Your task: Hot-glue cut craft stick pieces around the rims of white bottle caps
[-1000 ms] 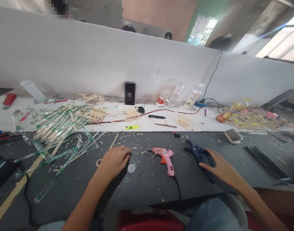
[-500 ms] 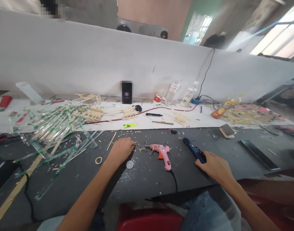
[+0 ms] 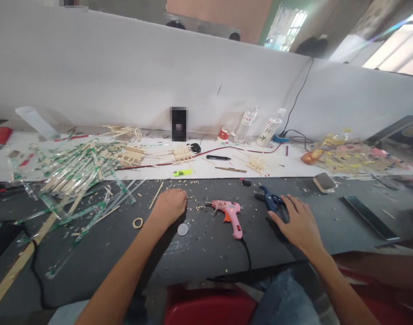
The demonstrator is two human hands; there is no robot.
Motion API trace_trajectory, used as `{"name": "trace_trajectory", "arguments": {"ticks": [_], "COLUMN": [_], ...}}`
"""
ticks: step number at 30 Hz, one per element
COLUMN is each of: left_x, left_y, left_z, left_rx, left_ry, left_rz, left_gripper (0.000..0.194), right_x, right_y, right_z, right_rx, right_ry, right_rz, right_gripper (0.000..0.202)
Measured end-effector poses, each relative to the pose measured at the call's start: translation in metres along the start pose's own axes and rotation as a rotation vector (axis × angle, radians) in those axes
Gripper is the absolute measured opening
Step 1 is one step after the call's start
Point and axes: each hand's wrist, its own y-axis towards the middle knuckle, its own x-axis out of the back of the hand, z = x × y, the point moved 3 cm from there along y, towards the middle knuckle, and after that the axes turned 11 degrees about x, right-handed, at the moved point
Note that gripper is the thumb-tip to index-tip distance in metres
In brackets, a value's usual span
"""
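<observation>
A dark grey work surface (image 3: 199,253) runs across the near side, littered with pale wood chips, and behind it lies a white strip of table (image 3: 206,169) backed by a tall white partition (image 3: 125,76). The left hand (image 3: 168,206) rests knuckles-up on the grey surface, fingers curled under into a loose fist; whether it holds anything cannot be told. Just beside it lie a small round disc (image 3: 182,229) and a tan ring (image 3: 137,222). The right hand (image 3: 296,222) lies over the handles of the blue cutters (image 3: 270,201), fingers spread and wrapping them, the blades pointing away toward the white strip. Between the hands lies a pink glue gun (image 3: 229,214), its black cord trailing toward the near edge. To the left sprawls a heap of wooden sticks in green-printed wrappers (image 3: 74,174). On the white strip stand two plastic bottles (image 3: 259,128) and small stick-built frames (image 3: 181,155). Beyond the partition, a bright window (image 3: 286,31) and green and terracotta walls show.
</observation>
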Motion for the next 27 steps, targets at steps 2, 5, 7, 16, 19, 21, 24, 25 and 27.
{"name": "trace_trajectory", "arguments": {"ticks": [2,5,7,16,19,21,24,25,27], "left_x": [0.005,0.010,0.009,0.001,-0.003,-0.009,-0.018,-0.020,-0.022], "left_y": [-0.005,-0.021,-0.033,-0.059,-0.077,-0.087,-0.094,-0.093,-0.091], "left_z": [0.006,0.016,0.021,0.018,0.015,0.010,0.003,0.002,0.001], "left_rx": [0.010,0.020,0.013,-0.068,-0.080,-0.080,-0.070,-0.069,-0.075], "left_ry": [0.011,0.025,0.029,-0.002,-0.028,-0.041,-0.061,-0.067,-0.077], "left_rz": [-0.015,-0.025,-0.018,-0.088,-0.119,-0.121,-0.120,-0.116,-0.098], "left_gripper": [0.031,0.030,0.028,0.025,0.025,0.028,0.030,0.029,0.025], "right_x": [0.009,0.013,0.009,-0.055,-0.064,-0.065,-0.061,-0.058,-0.051], "right_y": [-0.001,-0.004,-0.004,0.018,0.015,0.012,0.010,0.010,0.008], "right_z": [0.033,0.105,0.155,0.247,0.247,0.245,0.241,0.241,0.240], "right_rx": [0.033,0.212,0.322,0.301,0.255,0.232,0.197,0.187,0.174], "right_ry": [0.093,0.336,0.490,0.660,0.676,0.693,0.709,0.709,0.703], "right_rz": [-0.105,-0.028,0.084,0.256,0.245,0.236,0.218,0.214,0.214], "right_gripper": [0.052,0.028,0.021,0.009,0.015,0.012,0.009,0.010,0.011]}}
